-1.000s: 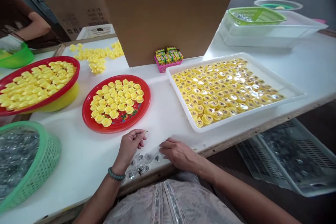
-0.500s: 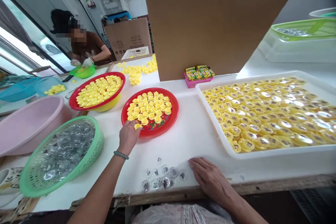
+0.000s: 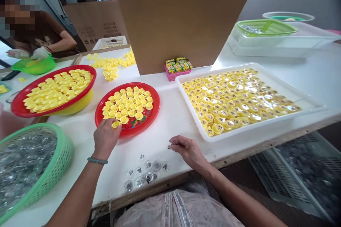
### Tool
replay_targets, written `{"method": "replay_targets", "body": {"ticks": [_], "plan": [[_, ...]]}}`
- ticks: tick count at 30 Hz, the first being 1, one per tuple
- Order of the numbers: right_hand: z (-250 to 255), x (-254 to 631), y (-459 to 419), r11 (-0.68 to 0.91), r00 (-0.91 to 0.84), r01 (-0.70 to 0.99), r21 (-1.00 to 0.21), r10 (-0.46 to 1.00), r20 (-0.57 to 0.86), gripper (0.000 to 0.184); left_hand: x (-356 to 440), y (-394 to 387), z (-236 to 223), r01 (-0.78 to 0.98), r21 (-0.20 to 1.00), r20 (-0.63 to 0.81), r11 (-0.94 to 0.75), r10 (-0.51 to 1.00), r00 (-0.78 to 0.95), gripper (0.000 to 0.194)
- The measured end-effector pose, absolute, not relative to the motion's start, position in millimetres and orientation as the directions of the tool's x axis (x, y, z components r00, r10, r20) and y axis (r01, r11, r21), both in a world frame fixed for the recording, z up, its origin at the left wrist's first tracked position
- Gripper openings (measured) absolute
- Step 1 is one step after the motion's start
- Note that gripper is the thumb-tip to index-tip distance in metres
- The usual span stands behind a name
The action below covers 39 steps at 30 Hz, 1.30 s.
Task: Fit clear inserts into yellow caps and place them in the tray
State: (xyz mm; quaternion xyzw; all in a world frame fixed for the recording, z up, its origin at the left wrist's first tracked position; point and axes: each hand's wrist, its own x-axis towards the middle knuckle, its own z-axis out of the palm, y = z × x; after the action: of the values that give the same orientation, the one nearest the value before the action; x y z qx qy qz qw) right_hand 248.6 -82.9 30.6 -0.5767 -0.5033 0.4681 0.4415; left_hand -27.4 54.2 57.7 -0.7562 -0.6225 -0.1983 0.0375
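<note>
yellow cup-shaped piece (image 3: pixel 116 124): pinched between left hand's (image 3: pixel 106 138) thumb and fingers, at the red plate's (image 3: pixel 153 122) near edge
left hand: same pinch as half a second ago, so the piece hasn't really left the plate
right hand (image 3: pixel 188 150): was lying flat, now curled, off to the pinch's right; can't tell if it's holding anything
clear discs (image 3: pixel 156 165): nearer the body than the pinch, untouched
white tray (image 3: pixel 310 104): well right of that grip
</note>
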Motion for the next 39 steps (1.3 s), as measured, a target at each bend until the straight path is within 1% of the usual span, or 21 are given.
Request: {"method": "replay_targets", "body": {"ticks": [2, 3, 5, 7, 9, 12, 17, 20, 22, 25, 27, 29, 32, 34, 36, 39], "plan": [[29.8, 249.2, -84.9, -0.114, 0.056, 0.097, -0.989, 0.993, -0.109, 0.011, -9.0, 36.0, 68.9, 0.914, 0.273, 0.405, -0.300, 0.897, 0.174, 0.020], [29.8, 249.7, -85.8, -0.118, 0.054, 0.070, -0.991, 0.992, -0.114, 0.011, 1.9, 26.1, 71.7, 0.883, 0.321, 0.401, -0.343, 0.894, 0.202, 0.019], [31.4, 250.6, -87.1, -0.121, 0.049, 0.033, -0.992, 0.992, -0.120, 0.010, 24.2, 7.6, 69.6, 0.803, 0.418, 0.338, -0.424, 0.893, 0.296, 0.017], [35.7, 251.2, -87.9, -0.121, 0.047, -0.007, -0.993, 0.992, -0.121, 0.009, 43.9, -6.0, 58.4, 0.733, 0.486, 0.273, -0.476, 0.879, 0.390, 0.014], [41.9, 251.2, -88.4, -0.129, 0.041, -0.074, -0.989, 0.990, -0.133, 0.011, 58.7, -13.2, 43.5, 0.696, 0.517, 0.227, -0.498, 0.864, 0.450, 0.012], [50.4, 249.8, -89.3, -0.149, 0.036, -0.225, -0.963, 0.986, -0.161, 0.015, 71.9, -14.8, 26.6, 0.685, 0.527, 0.177, -0.503, 0.853, 0.491, 0.012], [53.5, 244.8, -89.4, -0.178, 0.035, -0.468, -0.865, 0.975, -0.220, 0.024, 77.7, -11.5, 21.3, 0.684, 0.542, 0.141, -0.488, 0.855, 0.498, 0.012], [53.5, 242.7, -88.4, -0.205, 0.006, -0.595, -0.777, 0.966, -0.260, 0.021, 73.4, -15.1, 24.5, 0.660, 0.575, 0.162, -0.483, 0.858, 0.487, 0.015], [54.4, 242.1, -87.4, -0.220, -0.019, -0.664, -0.715, 0.960, -0.278, 0.019, 69.5, -21.3, 30.4, 0.611, 0.627, 0.211, -0.483, 0.861, 0.463, 0.016], [55.8, 240.0, -85.4, -0.252, -0.049, -0.717, -0.650, 0.948, -0.313, 0.019, 67.0, -33.6, 46.0, 0.496, 0.742, 0.274, -0.451, 0.880, 0.388, 0.020], [55.9, 236.1, -83.7, -0.269, -0.054, -0.721, -0.639, 0.941, -0.335, 0.020, 69.0, -40.8, 57.4, 0.405, 0.822, 0.251, -0.400, 0.894, 0.372, 0.020], [55.4, 230.5, -82.0, -0.267, -0.043, -0.705, -0.657, 0.941, -0.336, 0.021, 72.3, -45.2, 65.5, 0.314, 0.888, 0.204, -0.336, 0.900, 0.387, 0.018], [55.3, 222.8, -79.7, -0.223, 0.001, -0.605, -0.764, 0.960, -0.280, 0.019, 73.7, -46.7, 69.5, 0.211, 0.952, 0.130, -0.222, 0.918, 0.375, 0.016], [57.3, 221.3, -78.5, -0.171, 0.027, -0.475, -0.863, 0.978, -0.208, 0.016, 70.3, -46.1, 69.8, 0.163, 0.978, 0.062, -0.130, 0.928, 0.366, 0.017], [61.4, 223.2, -77.4, -0.116, 0.037, -0.309, -0.944, 0.990, -0.134, 0.014, 64.6, -45.4, 70.4, 0.115, 0.993, -0.020, -0.025, 0.926, 0.376, 0.019], [68.7, 228.2, -75.2, -0.029, 0.011, -0.007, -1.000, 1.000, -0.029, 0.012, 57.7, -44.6, 71.4, 0.058, 0.993, -0.120, 0.106, 0.908, 0.401, 0.022]]}}
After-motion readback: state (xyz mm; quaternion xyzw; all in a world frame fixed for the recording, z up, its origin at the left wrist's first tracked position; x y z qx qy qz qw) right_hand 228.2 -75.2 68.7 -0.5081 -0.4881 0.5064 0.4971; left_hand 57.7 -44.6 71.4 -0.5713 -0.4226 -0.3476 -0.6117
